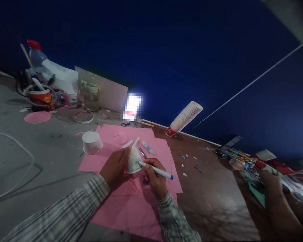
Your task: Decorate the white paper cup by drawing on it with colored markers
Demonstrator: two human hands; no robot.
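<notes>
My left hand (117, 166) is closed around the side of a white paper cup (133, 159), which is tilted and bears green-blue lettering. Between the fingers of my right hand (156, 178) is a white marker pen (160, 172) with a blue end. The pen's tip meets the cup's wall beside the lettering. Under both hands lie sheets of pink paper (126, 211). A pair of scissors (142, 153) and a small clear packet with blue print (148, 148) rest on the paper just beyond the cup.
A white tub (92, 142) stands left of the paper. Behind it are a glass jar (91, 97), a cup of tools (40, 95) and a lit, blurred-out screen (132, 107). A stack of paper cups (184, 118) leans near the blue wall. At right, another person's hand (270, 183) is among craft items.
</notes>
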